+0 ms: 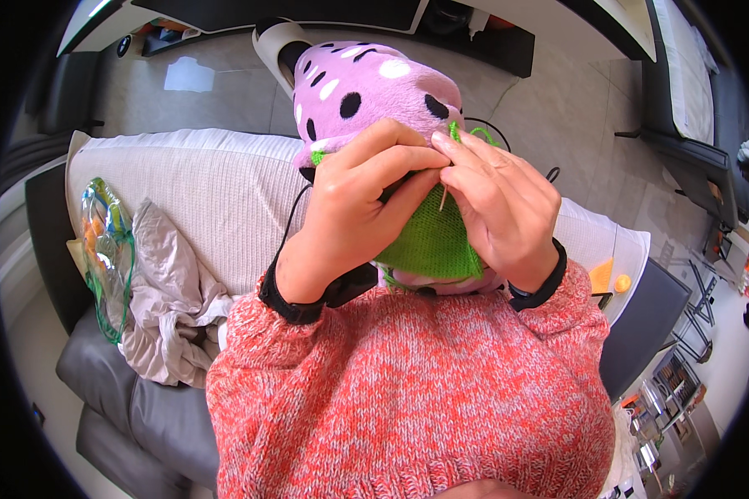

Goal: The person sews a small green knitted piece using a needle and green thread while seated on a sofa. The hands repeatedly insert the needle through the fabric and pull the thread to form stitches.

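Left hand (354, 195) and right hand (506, 195) angled inward, close together; fingers (397, 160) curled, tips nearly meeting.

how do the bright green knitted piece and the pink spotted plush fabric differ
The bright green knitted piece is one plain colour; the pink spotted plush fabric has black and white spots. The green piece shows fine knit stitches; the pink fabric looks fuzzy. The green piece is smaller than the pink fabric. Both look soft.
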A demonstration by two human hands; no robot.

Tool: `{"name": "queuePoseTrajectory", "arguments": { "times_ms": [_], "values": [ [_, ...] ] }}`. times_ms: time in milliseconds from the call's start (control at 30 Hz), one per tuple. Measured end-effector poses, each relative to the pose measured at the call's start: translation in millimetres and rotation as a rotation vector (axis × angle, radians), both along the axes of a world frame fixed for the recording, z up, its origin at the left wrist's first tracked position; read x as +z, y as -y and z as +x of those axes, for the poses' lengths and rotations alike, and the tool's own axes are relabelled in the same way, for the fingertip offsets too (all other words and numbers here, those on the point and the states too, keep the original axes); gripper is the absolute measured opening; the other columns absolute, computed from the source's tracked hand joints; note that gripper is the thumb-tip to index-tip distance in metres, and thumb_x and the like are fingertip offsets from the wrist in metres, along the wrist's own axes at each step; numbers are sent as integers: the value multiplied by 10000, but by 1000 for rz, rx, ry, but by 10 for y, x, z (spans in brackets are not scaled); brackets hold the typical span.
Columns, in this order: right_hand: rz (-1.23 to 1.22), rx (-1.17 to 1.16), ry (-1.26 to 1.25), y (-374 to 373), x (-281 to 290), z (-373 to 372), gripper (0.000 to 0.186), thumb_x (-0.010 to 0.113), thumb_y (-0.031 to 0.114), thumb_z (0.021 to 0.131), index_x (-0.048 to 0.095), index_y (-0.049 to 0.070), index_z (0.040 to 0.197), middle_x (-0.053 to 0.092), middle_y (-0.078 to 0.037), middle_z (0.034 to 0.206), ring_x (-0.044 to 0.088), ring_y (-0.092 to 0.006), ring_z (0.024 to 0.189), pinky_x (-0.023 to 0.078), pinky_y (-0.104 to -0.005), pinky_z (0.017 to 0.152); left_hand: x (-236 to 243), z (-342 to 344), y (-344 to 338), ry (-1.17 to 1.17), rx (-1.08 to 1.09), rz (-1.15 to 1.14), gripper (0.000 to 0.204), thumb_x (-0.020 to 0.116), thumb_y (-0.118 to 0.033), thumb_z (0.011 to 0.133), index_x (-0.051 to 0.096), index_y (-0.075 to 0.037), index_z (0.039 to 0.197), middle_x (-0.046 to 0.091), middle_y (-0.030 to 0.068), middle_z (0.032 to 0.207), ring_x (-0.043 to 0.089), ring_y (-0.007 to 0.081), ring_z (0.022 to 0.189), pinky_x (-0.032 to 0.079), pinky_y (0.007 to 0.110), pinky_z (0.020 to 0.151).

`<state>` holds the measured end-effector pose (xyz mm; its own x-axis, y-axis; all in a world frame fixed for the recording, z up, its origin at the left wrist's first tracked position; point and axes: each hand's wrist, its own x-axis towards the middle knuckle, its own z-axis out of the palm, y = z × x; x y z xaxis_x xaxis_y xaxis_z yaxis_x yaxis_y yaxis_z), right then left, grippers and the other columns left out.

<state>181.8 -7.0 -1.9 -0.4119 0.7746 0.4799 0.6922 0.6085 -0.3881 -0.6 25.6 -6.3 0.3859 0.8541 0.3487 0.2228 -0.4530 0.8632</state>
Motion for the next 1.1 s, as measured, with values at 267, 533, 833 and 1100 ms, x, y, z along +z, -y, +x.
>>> {"name": "queuePoseTrajectory", "arguments": {
  "times_ms": [267,533,833,1100],
  "values": [
    [-481,231,-1133,322,365,367,122,577,82,960,459,83,929,688,-121,811,516,-149,621,451,-288,545,22,-3,34,-25,30,6,140,704,31,768,663,-9,895,615,88,824,637,242,704,508,308,609],
    [-228,279,-1736,641,929,1288,56,482,26,967,471,32,912,412,-24,633,391,-102,433,317,-221,328,8,-12,44,-27,47,15,134,697,37,770,655,-8,889,613,89,832,636,246,699,509,310,601],
    [51,84,-1616,729,902,1696,21,474,13,971,464,-3,981,364,-13,692,346,-36,510,305,-166,433,41,14,92,-45,-5,47,164,708,80,733,687,-9,870,619,87,850,625,194,729,491,266,626],
    [-18,-342,-1372,361,726,1362,172,446,81,1000,506,-45,1100,355,-18,735,349,-98,620,306,-231,505,134,27,244,42,179,-228,177,728,16,763,628,-22,904,547,96,966,601,175,710,483,273,612]
  ]
}}
